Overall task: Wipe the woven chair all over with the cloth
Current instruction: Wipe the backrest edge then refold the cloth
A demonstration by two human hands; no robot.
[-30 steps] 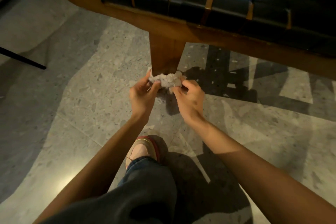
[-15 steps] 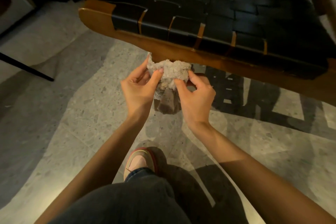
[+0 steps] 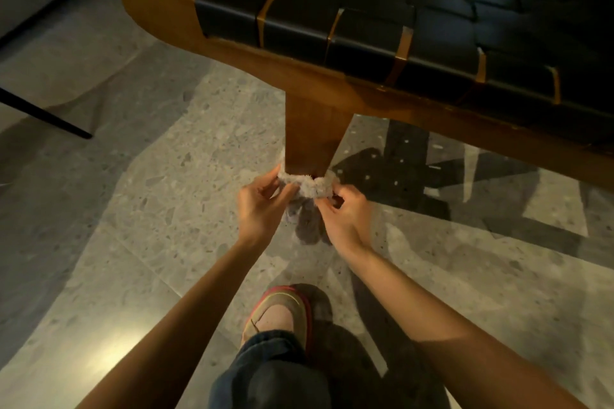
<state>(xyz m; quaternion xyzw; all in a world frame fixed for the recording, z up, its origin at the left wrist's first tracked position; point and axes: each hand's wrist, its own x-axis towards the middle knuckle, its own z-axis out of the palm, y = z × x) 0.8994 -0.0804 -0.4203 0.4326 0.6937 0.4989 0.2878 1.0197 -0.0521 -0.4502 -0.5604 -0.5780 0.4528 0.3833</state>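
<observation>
Centre of frame: left hand [image 3: 257,209] and right hand [image 3: 345,219], fingers curled, each pinching one end of the grey cloth [image 3: 309,188], which is drawn across the lower part of the wooden leg [image 3: 312,139]. The woven chair [image 3: 398,26] fills the upper right. Judged stage: this leg is being wiped. Whether the seat, rail and other legs are done cannot be told.

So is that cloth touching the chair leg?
Touching. The head view shows the cloth drawn across the chair leg, no gap, left hand and right hand pinching its sides.
</observation>
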